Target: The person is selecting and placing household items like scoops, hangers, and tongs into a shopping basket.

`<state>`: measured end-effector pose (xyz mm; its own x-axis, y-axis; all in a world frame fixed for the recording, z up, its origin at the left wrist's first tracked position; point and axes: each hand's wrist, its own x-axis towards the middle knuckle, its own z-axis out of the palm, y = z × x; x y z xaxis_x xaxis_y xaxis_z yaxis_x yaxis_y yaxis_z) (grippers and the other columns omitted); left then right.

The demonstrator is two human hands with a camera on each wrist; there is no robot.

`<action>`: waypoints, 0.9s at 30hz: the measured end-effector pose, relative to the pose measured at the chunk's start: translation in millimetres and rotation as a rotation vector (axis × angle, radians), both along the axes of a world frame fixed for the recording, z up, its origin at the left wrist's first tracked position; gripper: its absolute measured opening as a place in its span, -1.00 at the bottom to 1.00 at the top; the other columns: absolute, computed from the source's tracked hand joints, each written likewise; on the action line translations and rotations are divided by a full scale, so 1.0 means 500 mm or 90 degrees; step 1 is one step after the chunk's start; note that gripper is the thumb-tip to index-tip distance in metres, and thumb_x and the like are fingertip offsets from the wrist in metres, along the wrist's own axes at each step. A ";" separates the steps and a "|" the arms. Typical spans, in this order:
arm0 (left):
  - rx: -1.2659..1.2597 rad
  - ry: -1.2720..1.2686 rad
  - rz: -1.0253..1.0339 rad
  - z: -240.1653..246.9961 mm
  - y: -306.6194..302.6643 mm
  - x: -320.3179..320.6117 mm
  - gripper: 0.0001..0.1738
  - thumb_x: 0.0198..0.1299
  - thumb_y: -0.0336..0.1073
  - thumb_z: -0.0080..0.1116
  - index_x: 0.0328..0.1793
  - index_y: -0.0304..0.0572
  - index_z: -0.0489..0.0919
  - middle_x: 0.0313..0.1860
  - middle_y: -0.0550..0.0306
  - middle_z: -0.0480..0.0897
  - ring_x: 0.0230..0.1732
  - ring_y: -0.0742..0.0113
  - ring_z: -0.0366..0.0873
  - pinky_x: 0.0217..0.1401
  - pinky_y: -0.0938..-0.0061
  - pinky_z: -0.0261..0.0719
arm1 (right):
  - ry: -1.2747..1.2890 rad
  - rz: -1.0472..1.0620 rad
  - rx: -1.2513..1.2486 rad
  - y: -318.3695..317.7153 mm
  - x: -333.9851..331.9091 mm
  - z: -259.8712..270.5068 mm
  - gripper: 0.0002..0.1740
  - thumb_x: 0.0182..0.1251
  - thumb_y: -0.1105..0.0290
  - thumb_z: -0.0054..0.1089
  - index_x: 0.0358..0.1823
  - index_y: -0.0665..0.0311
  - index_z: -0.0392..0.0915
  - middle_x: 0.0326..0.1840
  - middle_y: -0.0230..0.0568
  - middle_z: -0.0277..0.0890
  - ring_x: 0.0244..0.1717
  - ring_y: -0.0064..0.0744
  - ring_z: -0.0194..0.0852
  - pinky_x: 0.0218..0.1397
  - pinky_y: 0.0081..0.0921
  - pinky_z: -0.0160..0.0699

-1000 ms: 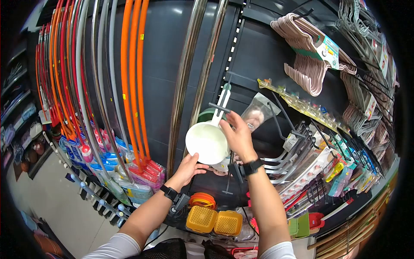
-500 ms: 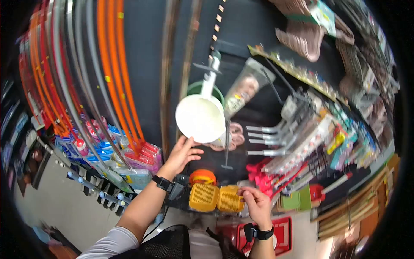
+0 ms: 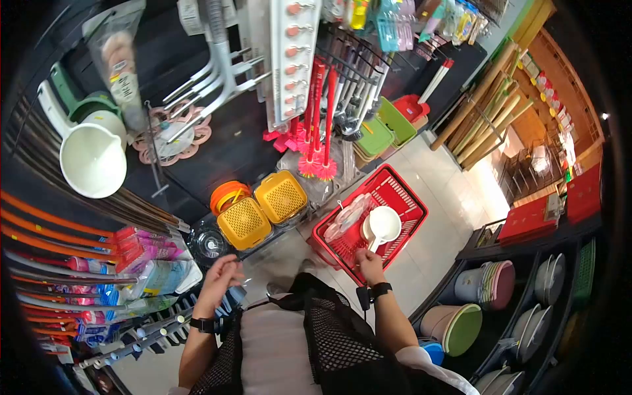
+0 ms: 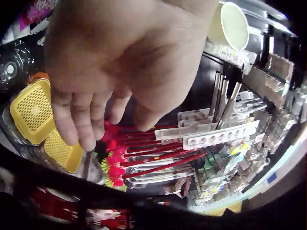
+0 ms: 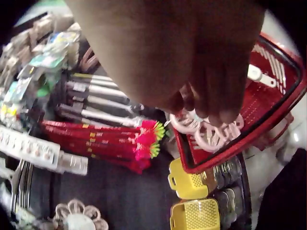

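Note:
A red shopping basket [image 3: 413, 176] stands on the floor; in it lie a white dipper [image 3: 386, 224] and pink flower-shaped pieces [image 3: 343, 217]. My right hand [image 3: 370, 264] hovers over the basket's near side, at the end of the dipper's handle in the head view. In the right wrist view, a white handle [image 5: 263, 76] lies to the side of that hand, its loosely bent fingers [image 5: 225, 103] holding nothing. My left hand [image 3: 220, 283] is in the air near yellow perforated baskets [image 3: 245, 224], empty, fingers relaxed. Another white dipper [image 3: 92, 161] hangs at upper left beside a green one [image 3: 60, 85].
Red-handled brushes [image 3: 319, 125] and a packaged strip with round knobs [image 3: 296, 59] hang from the dark rack. Mop poles [image 3: 52, 220] fill the left side. Buckets [image 3: 454, 329] sit on shelves at lower right, and bamboo poles [image 3: 487, 118] lean farther back.
Earlier, both hands were at the hanging white dipper. The right hand left its handle first, then the left hand came down from its cup. The head view has turned right toward the red basket.

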<state>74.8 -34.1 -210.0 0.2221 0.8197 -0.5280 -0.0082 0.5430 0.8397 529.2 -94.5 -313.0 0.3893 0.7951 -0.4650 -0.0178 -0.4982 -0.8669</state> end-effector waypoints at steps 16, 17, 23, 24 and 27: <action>-0.032 0.249 -0.251 -0.074 -0.028 0.157 -0.61 0.48 -0.17 0.17 0.33 -0.15 0.54 -0.22 0.32 0.60 -0.21 0.58 0.52 -0.18 0.57 0.52 | -0.119 -0.023 -0.387 0.058 0.202 -0.263 -0.43 0.22 0.08 0.30 -0.09 0.57 0.58 -0.15 0.35 0.68 -0.01 0.26 0.70 0.04 -0.03 0.64; -0.034 0.253 -0.247 -0.071 -0.028 0.167 -0.61 0.48 -0.17 0.17 0.33 -0.15 0.54 -0.22 0.32 0.60 -0.21 0.58 0.52 -0.18 0.57 0.52 | -0.116 -0.018 -0.388 0.054 0.197 -0.305 -0.43 0.22 0.08 0.30 -0.09 0.57 0.58 -0.15 0.35 0.68 -0.01 0.26 0.70 0.04 -0.03 0.64; -0.058 0.271 -0.260 -0.070 -0.033 0.197 -0.57 0.49 -0.10 0.16 0.34 -0.16 0.53 -0.25 0.34 0.58 -0.29 0.57 0.49 -0.30 0.55 0.50 | -0.285 -0.283 -0.106 0.049 0.172 -0.270 -0.53 0.31 0.14 0.28 -0.32 0.54 0.52 -0.44 0.08 0.61 -0.39 -0.14 0.57 -0.23 -0.13 0.53; -0.046 0.290 -0.272 -0.085 -0.037 0.192 -0.54 0.49 -0.09 0.16 0.36 -0.18 0.52 -0.26 0.33 0.58 -0.30 0.58 0.50 -0.28 0.55 0.52 | -0.246 -0.316 -0.042 0.049 0.166 -0.261 -0.55 0.36 0.14 0.25 -0.36 0.51 0.50 -0.49 -0.05 0.57 -0.46 -0.20 0.47 -0.28 -0.16 0.48; -0.039 0.309 -0.291 -0.085 -0.036 0.198 -0.53 0.48 -0.07 0.17 0.36 -0.18 0.53 -0.20 0.26 0.64 -0.29 0.52 0.54 -0.25 0.51 0.57 | -0.163 -0.335 -0.055 0.047 0.154 -0.209 -0.64 0.34 0.24 0.23 -0.31 0.51 0.50 -0.41 -0.04 0.61 -0.34 -0.24 0.57 -0.18 -0.21 0.53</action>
